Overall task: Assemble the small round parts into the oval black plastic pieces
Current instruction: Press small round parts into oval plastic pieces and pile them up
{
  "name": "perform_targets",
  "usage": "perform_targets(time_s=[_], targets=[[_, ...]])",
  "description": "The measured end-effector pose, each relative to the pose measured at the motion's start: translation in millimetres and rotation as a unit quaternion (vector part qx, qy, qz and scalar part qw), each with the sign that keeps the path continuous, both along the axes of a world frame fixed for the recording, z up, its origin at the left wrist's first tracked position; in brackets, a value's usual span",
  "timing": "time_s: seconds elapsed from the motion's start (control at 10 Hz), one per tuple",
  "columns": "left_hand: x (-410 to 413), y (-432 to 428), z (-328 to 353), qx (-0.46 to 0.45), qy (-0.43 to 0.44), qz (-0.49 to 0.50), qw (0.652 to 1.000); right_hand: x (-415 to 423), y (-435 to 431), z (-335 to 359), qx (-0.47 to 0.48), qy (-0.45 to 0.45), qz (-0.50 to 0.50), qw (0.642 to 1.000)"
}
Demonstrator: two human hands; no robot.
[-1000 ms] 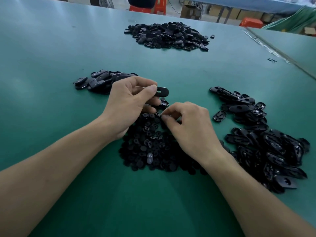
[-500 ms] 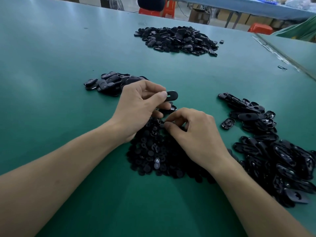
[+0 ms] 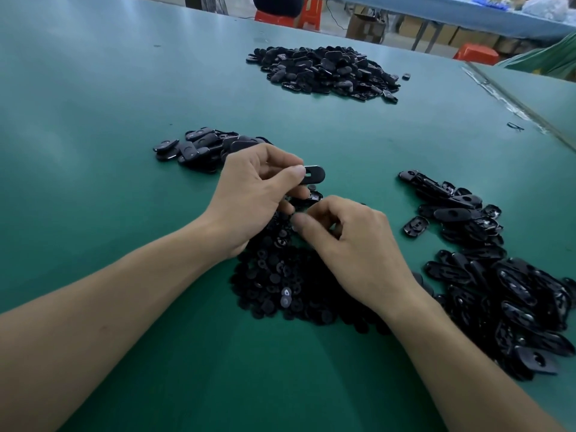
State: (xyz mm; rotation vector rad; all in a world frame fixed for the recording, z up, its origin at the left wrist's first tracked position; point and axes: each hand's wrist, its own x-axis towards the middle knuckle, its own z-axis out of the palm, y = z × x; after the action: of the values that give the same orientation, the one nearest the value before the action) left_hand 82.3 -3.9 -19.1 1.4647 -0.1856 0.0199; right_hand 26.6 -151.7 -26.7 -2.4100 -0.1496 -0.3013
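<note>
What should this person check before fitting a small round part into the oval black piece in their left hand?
1. The oval black plastic piece is pinched securely by the left hand: ok.
2. Its slot is visible, not covered by the thumb: ok.
3. The right hand has picked up a round part: cannot tell, as the curled fingertips hide it.
4. The pile of small round black parts is within reach: ok, directly under both hands.
5. The heap of spare oval black pieces is nearby: ok, beside the right forearm.
</note>
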Motion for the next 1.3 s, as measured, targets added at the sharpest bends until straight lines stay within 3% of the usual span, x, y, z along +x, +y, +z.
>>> perform_targets(time_s=[0.4,0.6,0.8,1.3], targets=[[-0.1,0.3,0.6,0.005,0.001,-0.008,1.000,1.2,-0.5,0.9,0.006,0.006,-0.005,1.000],[-0.3,0.9,0.0,0.001,0.001,-0.012,1.000,1.8,-1.0,4.1,0.097,-0.004,-0.072,0.993],[-0.6,1.2,-1.6,0.006,-0.002,-0.032,0.999,2.7,-2.4,6.6,0.114,-0.042,-0.120,0.985],[-2.1,3.6,-2.3,0.028,-0.018,-0.049,0.998,1.6,-0.1,7.7,0.149,-0.081,-0.093,0.981]])
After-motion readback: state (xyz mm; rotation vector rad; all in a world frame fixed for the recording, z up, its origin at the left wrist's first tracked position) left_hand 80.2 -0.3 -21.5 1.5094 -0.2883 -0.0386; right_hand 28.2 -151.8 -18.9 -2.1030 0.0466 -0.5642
